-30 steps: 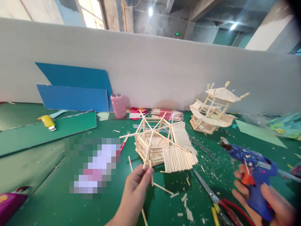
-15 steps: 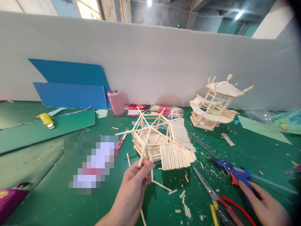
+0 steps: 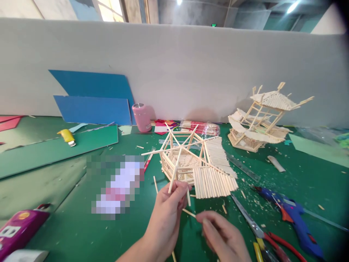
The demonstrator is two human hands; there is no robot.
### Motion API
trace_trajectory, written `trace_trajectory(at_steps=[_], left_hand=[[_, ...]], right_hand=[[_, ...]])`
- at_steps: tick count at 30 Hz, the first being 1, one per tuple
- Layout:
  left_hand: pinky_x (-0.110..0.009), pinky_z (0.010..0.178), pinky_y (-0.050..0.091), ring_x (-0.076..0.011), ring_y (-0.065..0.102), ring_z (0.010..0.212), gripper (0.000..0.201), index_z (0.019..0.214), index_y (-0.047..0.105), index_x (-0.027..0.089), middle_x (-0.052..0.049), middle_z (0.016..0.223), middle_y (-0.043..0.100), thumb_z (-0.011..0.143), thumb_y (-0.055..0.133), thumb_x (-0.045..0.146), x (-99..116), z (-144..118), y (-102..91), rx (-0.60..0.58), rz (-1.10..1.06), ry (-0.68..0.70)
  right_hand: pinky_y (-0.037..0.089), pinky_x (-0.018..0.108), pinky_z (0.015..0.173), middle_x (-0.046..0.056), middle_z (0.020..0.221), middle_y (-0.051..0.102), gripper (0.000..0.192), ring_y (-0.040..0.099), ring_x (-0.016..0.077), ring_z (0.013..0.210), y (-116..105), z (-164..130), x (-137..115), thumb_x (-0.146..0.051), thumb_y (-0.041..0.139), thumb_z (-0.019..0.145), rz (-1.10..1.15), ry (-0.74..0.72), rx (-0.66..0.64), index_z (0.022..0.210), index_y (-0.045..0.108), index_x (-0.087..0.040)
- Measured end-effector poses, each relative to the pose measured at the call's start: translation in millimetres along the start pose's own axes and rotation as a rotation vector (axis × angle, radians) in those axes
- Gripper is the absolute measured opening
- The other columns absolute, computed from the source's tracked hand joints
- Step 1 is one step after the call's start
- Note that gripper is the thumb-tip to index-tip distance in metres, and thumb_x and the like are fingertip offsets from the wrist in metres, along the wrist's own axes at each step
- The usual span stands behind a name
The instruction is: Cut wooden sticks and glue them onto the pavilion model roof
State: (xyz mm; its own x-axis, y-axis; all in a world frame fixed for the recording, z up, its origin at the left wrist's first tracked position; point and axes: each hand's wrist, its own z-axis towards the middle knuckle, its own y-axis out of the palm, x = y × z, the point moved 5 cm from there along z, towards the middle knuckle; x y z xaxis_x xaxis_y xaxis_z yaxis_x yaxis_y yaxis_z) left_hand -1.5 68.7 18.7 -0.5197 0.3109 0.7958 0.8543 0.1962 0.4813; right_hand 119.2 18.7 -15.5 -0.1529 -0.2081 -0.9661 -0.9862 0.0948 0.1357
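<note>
A green worktop [image 3: 68, 225] carries everything. At its middle sits an unfinished stick roof frame [image 3: 195, 163], with a finished stick pavilion [image 3: 263, 120] far right. A pink cup [image 3: 141, 117] and blue boards [image 3: 92, 100] stand along the far edge, a yellow lighter [image 3: 67, 136] far left. Near right lie a blue glue gun [image 3: 293, 218], red-handled scissors [image 3: 261, 234], a ruler [image 3: 242, 168] and stick offcuts [image 3: 224, 209].

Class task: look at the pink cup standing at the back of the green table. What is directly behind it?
Behind the pink cup rises the grey partition wall; blue boards lean there beside it. The cup hides the wall's foot.
</note>
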Motion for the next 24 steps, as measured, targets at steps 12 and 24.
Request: trace_trajectory(at_steps=[12,24], left_hand=[[-0.016,0.042,0.027,-0.0043,0.033,0.042,0.020,0.059,0.058,0.014,0.007,0.048,0.040,0.066,0.070,0.029,-4,1,1.9,0.020,-0.034,-0.083],[-0.015,0.040,0.026,-0.0034,0.033,0.039,0.024,0.057,0.056,0.014,0.007,0.045,0.042,0.060,0.074,0.029,-9,11,1.2,0.015,-0.077,-0.082]], right_hand=[[0.012,0.019,0.039,-0.008,0.041,0.037,0.028,0.024,0.0033,0.037,43,21,11,-0.043,0.071,0.067,0.476,0.073,-0.051,0.059,0.063,-0.017],[0.012,0.020,0.038,-0.008,0.038,0.036,0.037,0.021,0.0032,0.035,43,26,12,-0.050,0.074,0.059,0.494,0.129,-0.003,0.056,0.063,-0.015]])
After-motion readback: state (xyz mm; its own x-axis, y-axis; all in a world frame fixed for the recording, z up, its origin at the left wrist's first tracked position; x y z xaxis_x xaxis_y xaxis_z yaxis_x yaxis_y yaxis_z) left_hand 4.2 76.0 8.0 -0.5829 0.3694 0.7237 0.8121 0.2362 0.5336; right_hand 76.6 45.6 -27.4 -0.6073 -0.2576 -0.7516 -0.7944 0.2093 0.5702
